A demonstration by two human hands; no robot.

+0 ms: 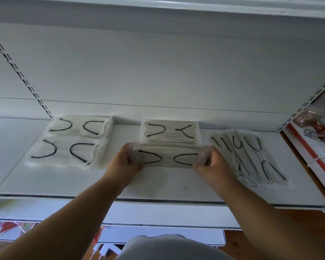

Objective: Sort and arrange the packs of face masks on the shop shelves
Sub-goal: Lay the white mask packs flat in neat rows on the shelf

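I hold a stack of clear packs of pale face masks with black ear loops [168, 156] just above the white shelf [167, 186], in its middle. My left hand [125, 162] grips the stack's left end and my right hand [212, 162] grips its right end. Right behind it lies another pack [170, 131] against the back panel. Two neat piles lie at the left, one at the back [79, 125] and one in front of it [64, 152]. A loose, fanned heap of packs [251, 158] lies at the right.
The shelf above [158, 4] overhangs the space. Slotted uprights run at the left [21, 74] and the right [304, 104]. Colourful packaged goods [319, 128] fill the neighbouring bay at the right. A lower shelf [158, 233] with red-and-white items sits below.
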